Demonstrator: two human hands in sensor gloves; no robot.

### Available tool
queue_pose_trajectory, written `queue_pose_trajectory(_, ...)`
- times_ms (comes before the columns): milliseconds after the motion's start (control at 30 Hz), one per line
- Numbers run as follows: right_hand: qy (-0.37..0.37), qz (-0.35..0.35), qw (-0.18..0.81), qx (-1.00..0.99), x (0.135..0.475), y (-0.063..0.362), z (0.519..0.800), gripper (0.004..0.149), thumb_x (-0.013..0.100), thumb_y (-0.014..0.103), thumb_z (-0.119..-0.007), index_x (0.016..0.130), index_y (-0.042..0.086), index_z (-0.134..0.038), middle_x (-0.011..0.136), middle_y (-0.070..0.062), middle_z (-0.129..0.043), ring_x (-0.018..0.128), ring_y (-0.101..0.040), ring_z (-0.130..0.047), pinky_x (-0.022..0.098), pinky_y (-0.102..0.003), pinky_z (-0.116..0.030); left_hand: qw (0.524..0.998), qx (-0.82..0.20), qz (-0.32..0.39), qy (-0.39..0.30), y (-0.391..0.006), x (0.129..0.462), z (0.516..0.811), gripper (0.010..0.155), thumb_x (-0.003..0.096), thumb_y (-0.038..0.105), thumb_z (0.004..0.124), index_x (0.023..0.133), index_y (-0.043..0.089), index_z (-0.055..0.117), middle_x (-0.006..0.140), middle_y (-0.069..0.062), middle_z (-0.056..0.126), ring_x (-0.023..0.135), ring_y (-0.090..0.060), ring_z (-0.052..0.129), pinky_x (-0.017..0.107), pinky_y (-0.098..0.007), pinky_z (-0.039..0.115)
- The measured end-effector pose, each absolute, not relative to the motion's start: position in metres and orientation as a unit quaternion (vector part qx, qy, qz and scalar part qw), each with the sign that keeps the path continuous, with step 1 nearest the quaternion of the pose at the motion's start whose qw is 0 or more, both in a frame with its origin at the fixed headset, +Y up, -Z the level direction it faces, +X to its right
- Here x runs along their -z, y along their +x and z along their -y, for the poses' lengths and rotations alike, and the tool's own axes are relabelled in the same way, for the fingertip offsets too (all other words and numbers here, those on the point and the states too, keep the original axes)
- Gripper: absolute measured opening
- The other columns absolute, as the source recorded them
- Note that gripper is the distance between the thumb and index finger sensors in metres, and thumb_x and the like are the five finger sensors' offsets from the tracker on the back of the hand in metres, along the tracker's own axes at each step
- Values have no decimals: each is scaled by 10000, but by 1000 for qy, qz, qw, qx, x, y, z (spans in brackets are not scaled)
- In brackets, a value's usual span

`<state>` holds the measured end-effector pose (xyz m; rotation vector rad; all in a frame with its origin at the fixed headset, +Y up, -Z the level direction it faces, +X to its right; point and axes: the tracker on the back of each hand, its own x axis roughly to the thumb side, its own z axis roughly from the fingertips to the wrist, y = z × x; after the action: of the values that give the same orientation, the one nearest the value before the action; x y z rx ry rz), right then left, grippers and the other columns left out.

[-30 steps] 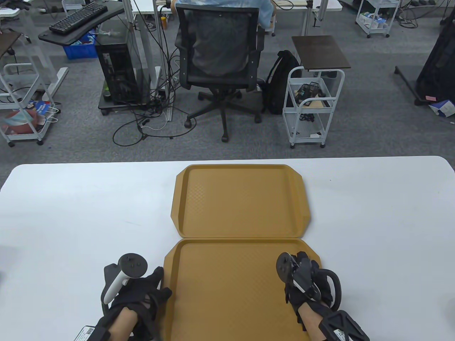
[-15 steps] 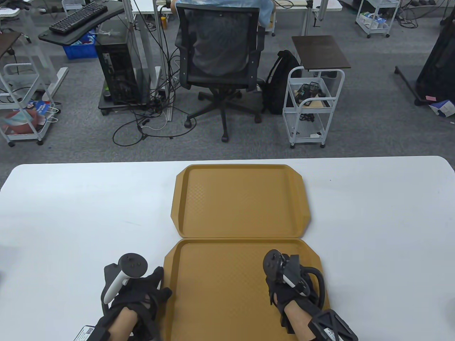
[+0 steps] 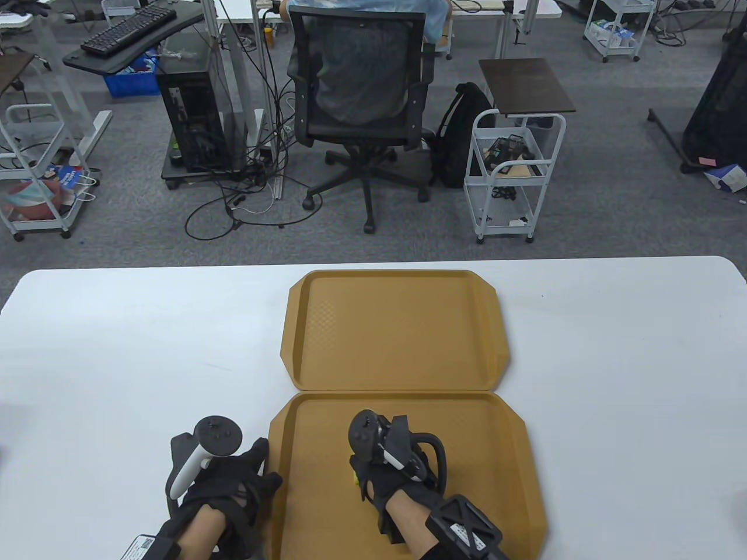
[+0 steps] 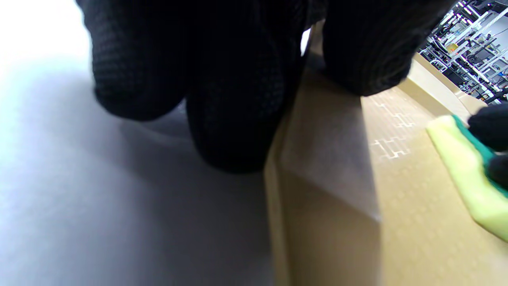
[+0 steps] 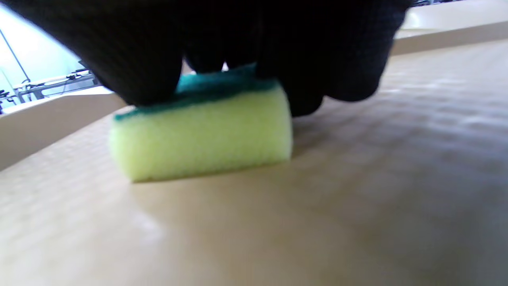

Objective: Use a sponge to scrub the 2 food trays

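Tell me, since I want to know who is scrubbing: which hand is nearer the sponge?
Right. The right hand presses on the sponge over the near tray; the left hand rests at that tray's left edge, apart from the sponge.

— What sort of place is this?
— An office: grey carpet, a swivel chair (image 3: 362, 111), a computer tower (image 3: 192, 119), a keyboard (image 3: 128, 26), tangled cables (image 3: 245, 192), rolling carts (image 3: 513, 169).

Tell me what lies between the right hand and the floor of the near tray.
The sponge: the right wrist view shows its yellow foam on the near tray, green side under the right hand.
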<state>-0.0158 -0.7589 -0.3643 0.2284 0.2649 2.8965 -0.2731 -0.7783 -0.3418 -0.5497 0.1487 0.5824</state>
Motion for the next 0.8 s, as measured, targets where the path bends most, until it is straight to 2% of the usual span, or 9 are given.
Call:
queue_pose_trajectory(333, 99, -97, 133, -981, 364, -67, 762, 644, 447, 406, -892, 1012, 172, -692, 1077, -159, -619, 654, -339, -902, 513, -456, -847, 918, -284, -72, -267, -273, 342, 778, 757, 426, 475, 856, 1076, 318, 503, 651, -5, 1028, 330, -172, 1160, 309, -370, 981)
queue_pose_trajectory(567, 94, -121, 149, -977, 360, -67, 763, 682, 443, 422, -898, 1032, 182, -651, 1092, -152, -585, 668, -335, -882, 523, -461, -832, 918, -284, -71, -268, -273, 342, 778, 757, 426, 475, 856, 1076, 318, 502, 650, -5, 1029, 330, -173, 1161, 308, -370, 982)
queue_pose_trajectory(800, 122, -157, 137, -970, 333, -70, 762, 738, 436, 435, -910, 1052, 164, -605, 1096, -168, -548, 668, -335, -877, 521, -466, -828, 919, -282, -71, -268, -273, 342, 778, 756, 425, 474, 857, 1076, 316, 504, 650, -7, 1030, 330, -173, 1162, 308, -369, 983)
